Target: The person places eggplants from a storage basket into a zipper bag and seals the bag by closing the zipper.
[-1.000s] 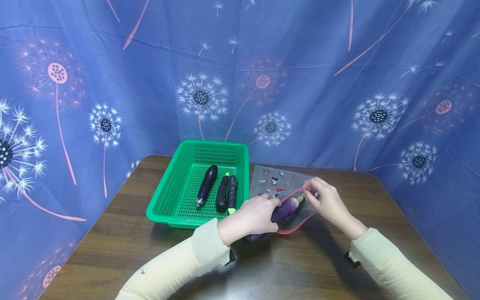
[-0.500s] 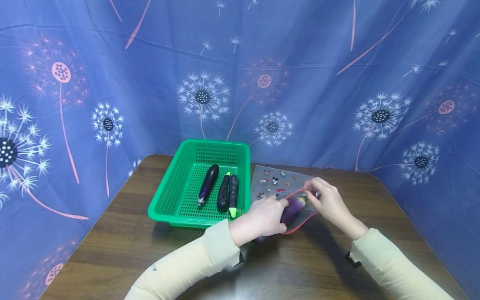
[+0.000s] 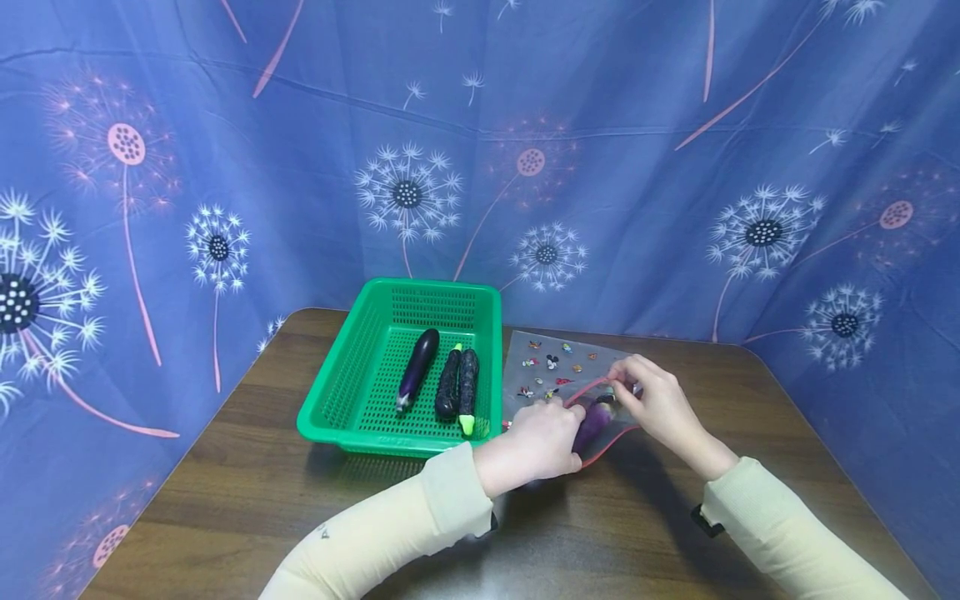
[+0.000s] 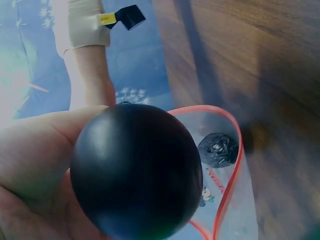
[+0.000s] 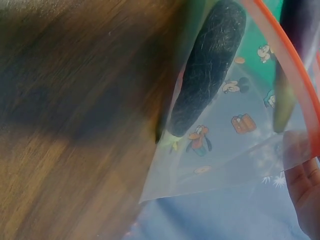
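the eggplant (image 3: pixel 592 427), below and right of the head frame's centre, is gripped by the left hand (image 3: pixel 537 442), long axis slanting, stem toward upper right. the left wrist view shows its round end, the right wrist view a black vegetable (image 5: pixel 210 72) inside the bag (image 3: pixel 566 367) the right hand (image 3: pixel 657 402) pinches. green basket (image 3: pixel 401 445): second eggplant (image 3: pixel 417 367), two dark vegetables (image 3: pixel 467 385).

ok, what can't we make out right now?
Head: much of the held eggplant, covered by the left hand.
Left wrist: the held eggplant's stem, behind its rounded end.
Left wrist: most of the right hand, behind the left hand and held eggplant.
Right wrist: part of the right hand, cut off by the right edge.
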Action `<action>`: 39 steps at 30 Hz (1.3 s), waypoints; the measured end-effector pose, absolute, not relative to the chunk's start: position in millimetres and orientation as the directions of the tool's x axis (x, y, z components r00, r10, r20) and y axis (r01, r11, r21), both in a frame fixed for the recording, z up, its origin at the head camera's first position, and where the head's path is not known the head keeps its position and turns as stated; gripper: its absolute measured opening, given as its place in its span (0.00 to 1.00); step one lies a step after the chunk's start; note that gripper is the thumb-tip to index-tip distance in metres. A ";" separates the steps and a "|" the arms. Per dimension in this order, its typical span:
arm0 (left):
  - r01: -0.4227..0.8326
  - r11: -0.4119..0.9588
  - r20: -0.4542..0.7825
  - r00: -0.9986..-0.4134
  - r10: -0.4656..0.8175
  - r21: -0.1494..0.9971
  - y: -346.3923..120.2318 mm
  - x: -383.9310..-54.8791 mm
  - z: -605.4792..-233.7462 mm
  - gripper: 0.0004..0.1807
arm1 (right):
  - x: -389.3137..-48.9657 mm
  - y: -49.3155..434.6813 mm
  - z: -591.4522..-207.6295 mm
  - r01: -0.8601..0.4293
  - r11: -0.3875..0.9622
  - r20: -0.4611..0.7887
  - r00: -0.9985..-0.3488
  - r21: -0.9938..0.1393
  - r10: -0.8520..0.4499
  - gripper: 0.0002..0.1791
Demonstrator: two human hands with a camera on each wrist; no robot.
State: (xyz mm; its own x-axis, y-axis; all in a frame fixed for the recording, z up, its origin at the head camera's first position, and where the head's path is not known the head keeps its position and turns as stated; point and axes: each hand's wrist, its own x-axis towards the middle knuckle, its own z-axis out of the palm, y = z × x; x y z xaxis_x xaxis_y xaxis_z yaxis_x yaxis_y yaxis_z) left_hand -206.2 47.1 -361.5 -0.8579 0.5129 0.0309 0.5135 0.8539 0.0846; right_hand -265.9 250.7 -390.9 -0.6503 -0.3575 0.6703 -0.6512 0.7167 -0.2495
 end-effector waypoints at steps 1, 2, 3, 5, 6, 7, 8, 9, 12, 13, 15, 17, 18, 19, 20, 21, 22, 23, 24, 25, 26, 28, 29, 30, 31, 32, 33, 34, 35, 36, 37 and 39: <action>0.516 0.853 0.031 -0.857 0.515 0.081 48.1 -206.1 -362.6 0.26 | -265.9 250.3 -390.9 -0.652 0.716 0.670 -0.650 -0.250 -0.358 0.13; 0.517 0.852 0.028 -0.856 0.516 0.078 49.1 -206.0 -363.5 0.26 | -265.9 249.9 -390.8 -0.653 0.714 0.670 -0.650 -0.251 -0.359 0.12; 0.519 0.851 0.025 -0.854 0.519 0.075 50.3 -205.9 -364.4 0.26 | -265.9 249.5 -390.9 -0.655 0.712 0.669 -0.650 -0.252 -0.361 0.12; 0.522 0.850 0.014 -0.853 0.522 0.070 52.8 -205.8 -366.3 0.26 | -265.9 248.6 -391.1 -0.657 0.710 0.668 -0.649 -0.251 -0.364 0.12; 0.524 0.849 0.010 -0.852 0.524 0.066 54.1 -205.6 -367.0 0.26 | -266.0 248.1 -391.2 -0.658 0.710 0.668 -0.648 -0.250 -0.366 0.12; 0.525 0.849 0.008 -0.851 0.526 0.064 55.5 -205.6 -367.8 0.26 | -265.9 247.7 -391.3 -0.659 0.710 0.668 -0.647 -0.248 -0.367 0.12; 0.528 0.847 0.007 -0.849 0.528 0.061 56.8 -205.6 -368.5 0.25 | -265.9 247.3 -391.3 -0.659 0.711 0.668 -0.647 -0.246 -0.368 0.12; 0.531 0.846 0.006 -0.847 0.531 0.056 58.2 -205.8 -369.3 0.25 | -265.9 246.9 -391.4 -0.658 0.712 0.668 -0.647 -0.244 -0.368 0.12; 0.527 0.849 0.011 -0.850 0.527 0.045 62.5 -206.5 -372.1 0.23 | -265.9 246.1 -391.2 -0.656 0.714 0.669 -0.646 -0.243 -0.366 0.12; 0.523 0.851 0.012 -0.852 0.523 0.042 64.0 -207.0 -373.6 0.23 | -266.0 246.0 -391.1 -0.656 0.714 0.670 -0.646 -0.244 -0.365 0.12; 0.513 0.858 0.013 -0.858 0.513 0.032 67.1 -207.9 -376.9 0.23 | -266.1 245.6 -391.1 -0.657 0.713 0.672 -0.645 -0.245 -0.364 0.12; 0.501 0.865 0.011 -0.865 0.501 0.010 70.9 -208.2 -380.1 0.23 | -266.3 245.3 -391.3 -0.660 0.710 0.675 -0.642 -0.244 -0.364 0.12; 0.498 0.867 0.012 -0.867 0.498 -0.006 72.8 -208.2 -381.7 0.23 | -266.3 245.1 -391.3 -0.662 0.709 0.676 -0.640 -0.244 -0.365 0.12; 0.494 0.869 0.007 -0.869 0.494 -0.023 75.0 -208.1 -383.0 0.22 | -266.4 244.9 -391.4 -0.663 0.707 0.677 -0.639 -0.244 -0.366 0.12; 0.491 0.870 0.006 -0.871 0.491 -0.043 77.3 -207.9 -384.4 0.22 | -266.4 244.7 -391.5 -0.665 0.706 0.678 -0.638 -0.244 -0.366 0.12; 0.486 0.871 0.003 -0.873 0.488 -0.063 79.4 -207.4 -385.2 0.22 | -266.5 244.6 -391.6 -0.666 0.705 0.678 -0.637 -0.244 -0.367 0.12; 0.484 0.871 0.002 -0.874 0.486 -0.084 81.6 -207.0 -386.1 0.21 | -266.7 244.5 -391.7 -0.667 0.704 0.678 -0.636 -0.244 -0.368 0.12; 0.482 0.870 -0.001 -0.875 0.484 -0.101 83.5 -206.6 -387.2 0.22 | -266.8 244.3 -391.7 -0.668 0.703 0.678 -0.636 -0.244 -0.368 0.12; 0.480 0.870 -0.003 -0.876 0.483 -0.110 85.1 -206.2 -387.8 0.22 | -267.0 244.2 -391.7 -0.669 0.702 0.679 -0.635 -0.245 -0.368 0.12; 0.478 0.870 -0.010 -0.877 0.481 -0.119 86.7 -205.8 -388.5 0.22 | -267.1 244.0 -391.6 -0.670 0.701 0.680 -0.635 -0.246 -0.368 0.12; 0.477 0.870 -0.012 -0.877 0.480 -0.126 88.1 -205.6 -389.5 0.22 | -267.2 243.8 -391.6 -0.670 0.700 0.680 -0.634 -0.246 -0.368 0.12; 0.475 0.870 -0.019 -0.879 0.477 -0.128 90.4 -205.8 -391.6 0.23 | -267.3 243.3 -391.4 -0.672 0.698 0.680 -0.633 -0.247 -0.369 0.12; 0.474 0.871 -0.025 -0.880 0.475 -0.128 91.1 -205.8 -392.5 0.23 | -267.2 243.0 -391.4 -0.673 0.697 0.680 -0.634 -0.248 -0.370 0.12; 0.471 0.873 -0.028 -0.881 0.472 -0.126 92.0 -206.1 -393.4 0.23 | -267.0 242.8 -391.3 -0.672 0.697 0.679 -0.635 -0.249 -0.370 0.12; 0.469 0.874 -0.028 -0.882 0.470 -0.128 92.9 -206.7 -394.9 0.22 | -266.8 242.6 -391.2 -0.672 0.697 0.678 -0.635 -0.249 -0.370 0.12; 0.466 0.875 -0.024 -0.884 0.467 -0.128 93.7 -207.2 -396.1 0.22 | -266.7 242.4 -391.3 -0.672 0.697 0.677 -0.636 -0.250 -0.370 0.12; 0.463 0.876 -0.024 -0.885 0.465 -0.131 94.7 -207.8 -397.4 0.22 | -266.6 242.2 -391.3 -0.671 0.697 0.676 -0.638 -0.252 -0.369 0.12; 0.460 0.877 -0.022 -0.887 0.462 -0.135 95.8 -208.4 -398.7 0.22 | -266.4 242.2 -391.4 -0.670 0.697 0.675 -0.639 -0.254 -0.368 0.12; 0.457 0.878 -0.019 -0.888 0.459 -0.138 96.7 -208.9 -399.8 0.22 | -266.3 242.2 -391.5 -0.669 0.698 0.675 -0.641 -0.256 -0.367 0.12; 0.453 0.880 -0.016 -0.890 0.456 -0.142 98.0 -209.5 -401.3 0.22 | -266.3 242.0 -391.5 -0.668 0.699 0.673 -0.643 -0.258 -0.366 0.12; 0.450 0.881 -0.015 -0.891 0.453 -0.146 99.0 -210.2 -402.8 0.22 | -266.3 241.9 -391.5 -0.667 0.699 0.671 -0.644 -0.258 -0.366 0.12; 0.445 0.882 -0.013 -0.894 0.449 -0.156 101.0 -211.3 -405.2 0.22 | -266.0 241.8 -391.6 -0.665 0.700 0.668 -0.647 -0.260 -0.367 0.12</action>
